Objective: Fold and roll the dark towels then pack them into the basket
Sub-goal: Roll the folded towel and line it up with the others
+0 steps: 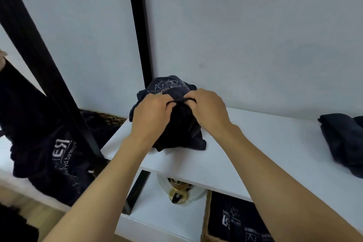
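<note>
Pale wall (pixel 235 25) fills the far side, crossed by two black posts, one upright (pixel 139 25) and one slanting on the left (pixel 29 45). Below it runs a white table (pixel 255 143). At the table's left end sits a bunched dark towel (pixel 169 86) with pale print that is too blurred to read. Both hands are on it. The left hand (pixel 151 112) and the right hand (pixel 208 108) meet at its top, each pinching the same fold with curled fingers whose tips are hidden in the cloth. A second towel (pixel 341 139) lies folded at the far right, cut off by the frame edge. A third towel (pixel 49 153) hangs low on the left, partly behind the slanting post. Under the table, the basket (pixel 205 220) shows one corner only. It holds printed dark towels (pixel 235 220), but how many I cannot tell. Beside it stands one gold and glass object (pixel 177 192), half hidden by the table edge.
</note>
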